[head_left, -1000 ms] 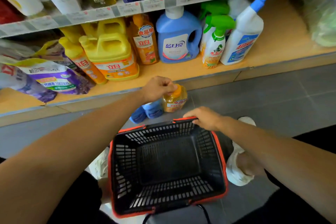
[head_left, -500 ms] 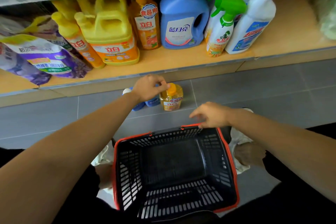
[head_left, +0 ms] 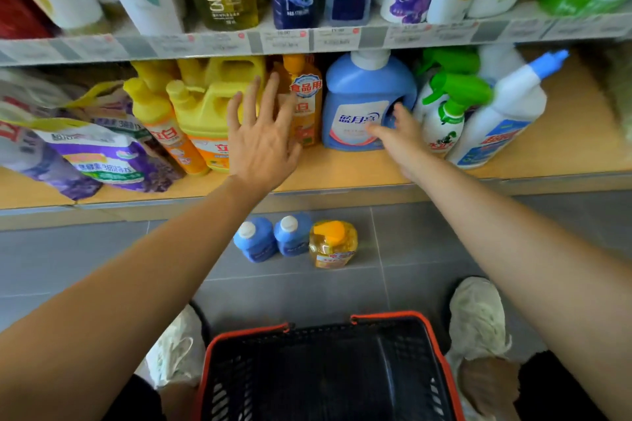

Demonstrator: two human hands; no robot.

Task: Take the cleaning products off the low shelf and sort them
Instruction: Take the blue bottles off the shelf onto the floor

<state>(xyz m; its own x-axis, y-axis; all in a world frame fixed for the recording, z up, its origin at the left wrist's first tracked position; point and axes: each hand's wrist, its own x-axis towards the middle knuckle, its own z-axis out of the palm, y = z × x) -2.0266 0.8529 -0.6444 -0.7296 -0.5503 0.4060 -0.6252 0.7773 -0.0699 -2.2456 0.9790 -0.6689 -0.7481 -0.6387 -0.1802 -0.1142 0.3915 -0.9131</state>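
Observation:
On the low shelf (head_left: 342,171) stand a yellow jug (head_left: 201,116), an orange bottle (head_left: 306,106), a blue detergent jug (head_left: 359,106), a green-topped spray bottle (head_left: 444,120) and a white bottle with a blue cap (head_left: 502,116). My left hand (head_left: 263,137) is spread with straight fingers in front of the yellow jug and orange bottle, holding nothing. My right hand (head_left: 400,137) reaches at the blue jug's handle with fingers extended. Two small blue bottles (head_left: 273,239) and a small yellow bottle (head_left: 333,244) stand on the floor.
A black basket with a red rim (head_left: 342,369) sits on the grey floor between my shoes. Purple refill pouches (head_left: 95,154) lie at the shelf's left. An upper shelf (head_left: 307,41) packed with several tall bottles overhangs the low one.
My left hand let go of the small yellow bottle on the floor and rose to the shelf. My right hand left the basket rim and reached to the blue jug.

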